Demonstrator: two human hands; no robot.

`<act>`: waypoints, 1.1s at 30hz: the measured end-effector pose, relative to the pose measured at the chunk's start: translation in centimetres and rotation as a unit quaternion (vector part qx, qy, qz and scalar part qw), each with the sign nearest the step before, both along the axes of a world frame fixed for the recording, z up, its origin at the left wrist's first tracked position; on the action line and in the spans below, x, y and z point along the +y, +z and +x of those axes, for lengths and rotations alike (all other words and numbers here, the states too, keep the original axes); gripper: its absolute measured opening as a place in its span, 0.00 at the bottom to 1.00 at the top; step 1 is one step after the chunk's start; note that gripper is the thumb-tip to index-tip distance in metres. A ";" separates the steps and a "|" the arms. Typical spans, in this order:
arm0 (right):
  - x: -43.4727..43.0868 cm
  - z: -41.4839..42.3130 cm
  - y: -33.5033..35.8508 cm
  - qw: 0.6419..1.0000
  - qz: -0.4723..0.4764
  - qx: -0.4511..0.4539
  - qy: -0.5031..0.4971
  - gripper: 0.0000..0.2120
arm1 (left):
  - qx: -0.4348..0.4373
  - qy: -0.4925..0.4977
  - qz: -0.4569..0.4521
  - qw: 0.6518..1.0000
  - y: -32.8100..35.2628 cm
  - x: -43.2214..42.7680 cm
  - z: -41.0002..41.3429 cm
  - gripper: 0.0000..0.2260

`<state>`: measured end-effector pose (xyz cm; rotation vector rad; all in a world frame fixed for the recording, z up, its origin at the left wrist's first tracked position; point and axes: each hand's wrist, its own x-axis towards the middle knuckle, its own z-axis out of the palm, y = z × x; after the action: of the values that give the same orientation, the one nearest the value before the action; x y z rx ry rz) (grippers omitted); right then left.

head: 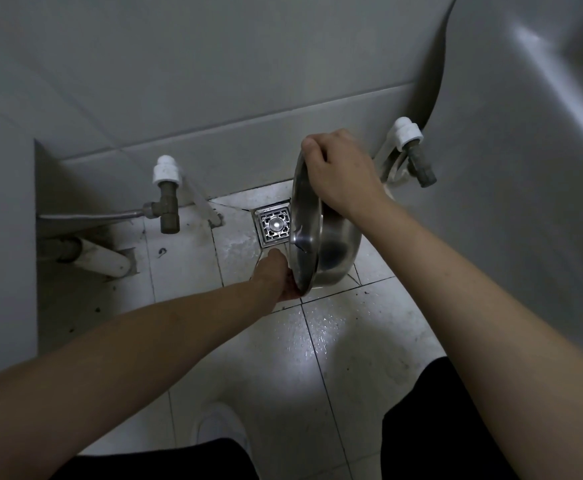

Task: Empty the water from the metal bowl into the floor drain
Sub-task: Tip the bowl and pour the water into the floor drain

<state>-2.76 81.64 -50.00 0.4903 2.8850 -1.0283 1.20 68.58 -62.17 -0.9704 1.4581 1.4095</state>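
Observation:
The metal bowl [331, 247] is tipped steeply on its side, its open mouth turned left toward the square metal floor drain [272, 227] just beside it. My right hand [342, 173] grips the bowl's upper rim from above. Lower down, my left hand [276, 275] holds the bottom rim, with fingers hidden under the bowl. The bowl's inside faces away from me, so any water in it is hidden. Wet patches shine on the floor tiles [304, 337] near the drain.
A valve with a white cap [167, 188] and a hose juts from the wall at left, a second valve [413, 147] at right. A white basin [532, 133] overhangs the upper right. A white drain pipe [99, 258] lies at left. My shoe [221, 427] stands below.

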 end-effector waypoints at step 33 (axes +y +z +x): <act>-0.3 -0.1 0.3 1.000 0.008 0.023 -0.002 0.19 | 0.022 -0.005 0.017 1.000 1.8 -0.3 0.5 0.24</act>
<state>-2.88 81.33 -49.75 0.4796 2.9361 -1.0324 1.71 68.24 -60.39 -0.9152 1.4642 1.4528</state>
